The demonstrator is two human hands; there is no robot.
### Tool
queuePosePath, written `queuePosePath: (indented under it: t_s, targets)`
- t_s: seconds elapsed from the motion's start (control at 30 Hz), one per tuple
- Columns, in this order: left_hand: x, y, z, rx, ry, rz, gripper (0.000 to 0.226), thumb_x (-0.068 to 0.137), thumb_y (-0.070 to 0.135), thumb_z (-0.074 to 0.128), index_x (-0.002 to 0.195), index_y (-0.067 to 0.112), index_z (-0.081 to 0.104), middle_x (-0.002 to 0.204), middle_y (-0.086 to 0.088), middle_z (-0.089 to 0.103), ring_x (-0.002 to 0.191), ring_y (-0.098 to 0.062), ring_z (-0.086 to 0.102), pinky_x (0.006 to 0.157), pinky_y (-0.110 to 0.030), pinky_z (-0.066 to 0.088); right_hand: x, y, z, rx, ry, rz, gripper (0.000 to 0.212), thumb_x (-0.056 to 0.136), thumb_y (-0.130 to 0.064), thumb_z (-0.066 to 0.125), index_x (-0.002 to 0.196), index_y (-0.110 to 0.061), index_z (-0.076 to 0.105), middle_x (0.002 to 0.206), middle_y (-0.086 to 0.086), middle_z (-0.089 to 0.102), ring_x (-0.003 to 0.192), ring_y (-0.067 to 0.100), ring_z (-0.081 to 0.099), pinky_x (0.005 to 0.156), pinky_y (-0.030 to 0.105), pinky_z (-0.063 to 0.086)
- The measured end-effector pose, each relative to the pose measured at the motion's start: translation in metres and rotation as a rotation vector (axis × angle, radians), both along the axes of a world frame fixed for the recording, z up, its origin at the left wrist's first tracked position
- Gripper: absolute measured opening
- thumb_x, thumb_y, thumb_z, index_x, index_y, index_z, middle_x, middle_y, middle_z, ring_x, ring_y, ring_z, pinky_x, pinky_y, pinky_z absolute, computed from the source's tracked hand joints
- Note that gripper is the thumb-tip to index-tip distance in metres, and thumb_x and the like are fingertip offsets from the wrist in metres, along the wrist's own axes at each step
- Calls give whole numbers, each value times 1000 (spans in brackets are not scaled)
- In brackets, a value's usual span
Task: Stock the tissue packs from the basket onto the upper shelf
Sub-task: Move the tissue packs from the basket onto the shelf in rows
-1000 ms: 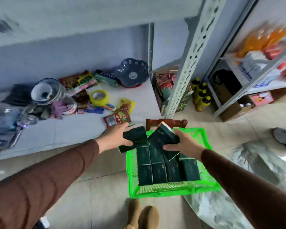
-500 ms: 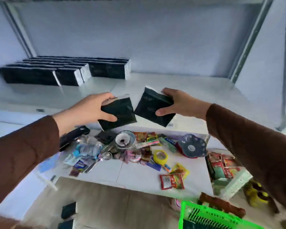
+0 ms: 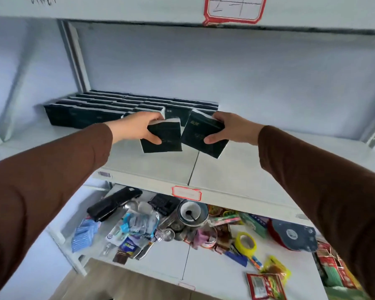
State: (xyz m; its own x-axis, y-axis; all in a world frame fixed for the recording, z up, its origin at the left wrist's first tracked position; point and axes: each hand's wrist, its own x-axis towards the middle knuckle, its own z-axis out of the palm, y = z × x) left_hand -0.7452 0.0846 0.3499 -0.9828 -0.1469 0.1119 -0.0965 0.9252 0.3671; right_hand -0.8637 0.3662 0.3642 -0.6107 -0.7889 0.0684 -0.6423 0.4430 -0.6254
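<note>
Both hands carrying packs up from basket level, now reaching over upper shelf (image 3: pixel 160 167). Left hand (image 3: pixel 136 126) clamping grip on left tissue pack (image 3: pixel 162 137); right hand (image 3: pixel 232 128) clamping grip on right tissue pack (image 3: pixel 201 135), tilted. Just beyond grips: stocked row (image 3: pixel 117 111). Risk, as judged: tilted pack bumping row's end, toppling neighbours.

Both arms outstretched; left hand (image 3: pixel 136 126), right hand (image 3: pixel 232 128) in closed grip.

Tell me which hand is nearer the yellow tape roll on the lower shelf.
Right. The right hand is above it, slightly left; the left hand is farther left of the yellow tape roll.
</note>
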Motion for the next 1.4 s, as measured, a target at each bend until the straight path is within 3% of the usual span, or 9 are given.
queuePosePath:
  t_s: [0.17,0.27,0.37,0.5,0.6,0.87,1.07,1.27,1.4]
  targets:
    - [-53,-30,-8,11,12,-33,62,68,34,88,120,30,55,114,9,60,100,-16,56,71,-28,42,-43,-32,-3,48,21,-21,45,70,-35,85,101,-17,58,94,-3,65,82,15,58,64,25,40]
    - [-91,-38,-8,-9,9,-62,57,72,33,86,119,28,54,114,9,59,100,-16,55,72,-26,43,-78,-42,-7,76,53,-38,46,70,-36,85,101,-16,58,97,2,66,87,19,60,70,30,45]
    - [-131,-45,-5,-51,-32,-35,55,74,33,85,118,23,54,114,5,59,98,-20,56,78,-33,49,-111,-49,-10,85,49,-57,46,71,-35,85,100,-13,57,97,4,65,86,21,59,68,30,43]
    - [-176,-54,-6,-170,-61,-24,48,74,32,85,107,20,52,100,0,55,83,-17,49,58,-28,34,-145,-59,-16,100,44,-77,39,73,-33,84,93,-17,54,89,-3,60,78,14,53,62,27,37]
    - [-204,-65,-10,-263,-95,-9,63,73,39,84,123,18,53,106,0,57,94,-22,53,70,-31,41,-165,-68,-25,110,60,-87,40,72,-34,84,91,-16,53,88,-2,59,77,15,51,63,28,37]
    - [-250,-86,-27,-487,-88,-43,72,70,42,85,120,14,41,110,-12,60,98,-29,52,76,-36,37,-199,-85,-44,132,88,-164,41,71,-38,83,92,-20,53,90,-3,59,81,15,53,64,28,37]
    - [-257,-94,-41,-679,54,-79,76,71,46,81,129,14,45,130,-9,43,122,-29,38,98,-40,37,-212,-92,-43,177,161,-204,43,72,-39,82,96,-18,54,91,-2,60,82,16,53,65,28,40]
    - [-225,-81,-51,-693,266,-133,73,70,44,80,127,16,45,124,-5,45,115,-27,40,96,-38,39,-221,-96,-43,227,283,-230,45,68,-41,84,91,-15,55,91,4,56,81,22,54,60,30,39]
    - [-195,-69,-68,-544,286,-195,55,81,43,69,126,19,47,123,-1,51,115,-21,42,96,-35,39,-225,-100,-48,289,334,-228,51,66,-47,83,97,-19,54,101,4,47,92,23,48,72,35,44]
